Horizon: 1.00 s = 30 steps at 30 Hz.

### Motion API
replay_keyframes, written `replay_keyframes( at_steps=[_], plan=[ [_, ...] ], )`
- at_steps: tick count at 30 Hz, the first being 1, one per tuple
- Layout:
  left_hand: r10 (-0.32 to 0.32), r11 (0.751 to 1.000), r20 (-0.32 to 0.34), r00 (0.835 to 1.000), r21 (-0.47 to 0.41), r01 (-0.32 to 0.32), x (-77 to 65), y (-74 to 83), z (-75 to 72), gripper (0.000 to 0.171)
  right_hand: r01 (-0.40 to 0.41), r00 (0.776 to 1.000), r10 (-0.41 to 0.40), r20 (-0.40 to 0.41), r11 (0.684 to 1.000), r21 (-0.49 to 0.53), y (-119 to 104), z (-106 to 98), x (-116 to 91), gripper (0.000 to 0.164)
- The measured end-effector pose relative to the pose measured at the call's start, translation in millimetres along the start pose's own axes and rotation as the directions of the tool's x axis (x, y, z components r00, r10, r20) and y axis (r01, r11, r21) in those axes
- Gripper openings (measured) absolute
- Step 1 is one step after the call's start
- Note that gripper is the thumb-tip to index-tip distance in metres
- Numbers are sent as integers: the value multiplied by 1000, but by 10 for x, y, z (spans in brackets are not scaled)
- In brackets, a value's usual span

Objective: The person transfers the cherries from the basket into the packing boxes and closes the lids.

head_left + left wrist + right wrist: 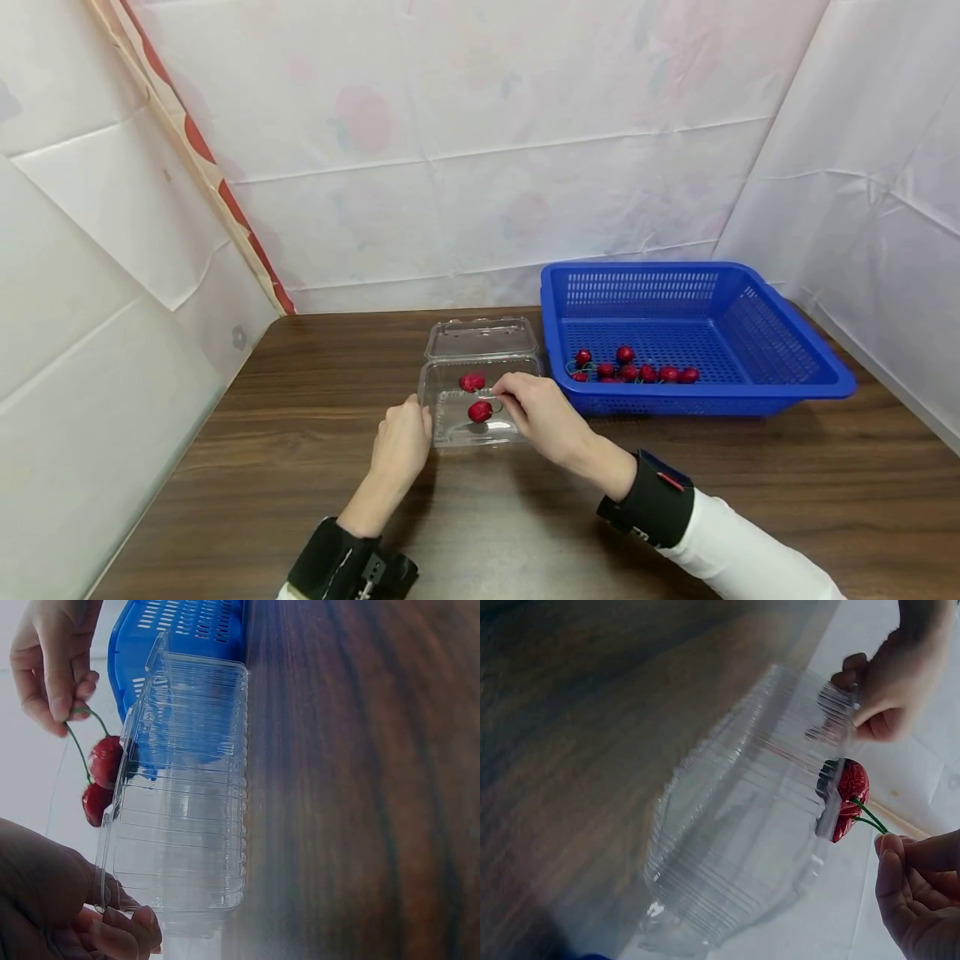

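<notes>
Two red cherries (480, 411) on joined green stems (868, 815) hang at the mouth of a clear plastic clamshell box (450, 427). My right hand (543, 417) pinches the stems between thumb and fingertips, at the box's right side. With my left hand (402, 442) I grip the box's left rim, thumb and fingers on either side of the wall, as the left wrist view shows. The box's lid (482, 337) lies folded back on the far side. In the left wrist view the cherries (106, 761) are level with the rim.
A blue perforated basket (787, 390) stands to the right of the box, close against it. Several cherries (647, 373) lie along its near left part. The brown wooden table (300, 467) extends to a white patterned sheet (465, 225) behind and at both sides.
</notes>
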<state>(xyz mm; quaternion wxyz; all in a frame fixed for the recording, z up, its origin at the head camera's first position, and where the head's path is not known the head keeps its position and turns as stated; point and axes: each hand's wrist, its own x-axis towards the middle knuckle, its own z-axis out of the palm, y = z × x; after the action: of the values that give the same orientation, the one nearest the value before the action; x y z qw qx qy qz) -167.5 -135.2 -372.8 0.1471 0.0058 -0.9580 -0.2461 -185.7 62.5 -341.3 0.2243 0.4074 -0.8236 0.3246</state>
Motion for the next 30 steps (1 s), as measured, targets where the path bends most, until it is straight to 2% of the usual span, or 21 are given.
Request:
replay_keyframes(
  at_steps=[11, 19, 30],
  plan=[
    [6, 1000, -12, 1000, 4, -6, -2, 4, -4, 18, 23, 998, -21, 64, 999, -23, 14, 195, 24, 6],
    [6, 1000, -13, 1000, 9, -6, -6, -2, 5, 18, -25, 988, 31, 152, 999, -38, 19, 279, 58, 7],
    [-2, 1000, -18, 1000, 7, 2, -1, -21, 20, 17, -31, 972, 51, 231, 996, -89, 60, 364, 102, 9]
  ],
)
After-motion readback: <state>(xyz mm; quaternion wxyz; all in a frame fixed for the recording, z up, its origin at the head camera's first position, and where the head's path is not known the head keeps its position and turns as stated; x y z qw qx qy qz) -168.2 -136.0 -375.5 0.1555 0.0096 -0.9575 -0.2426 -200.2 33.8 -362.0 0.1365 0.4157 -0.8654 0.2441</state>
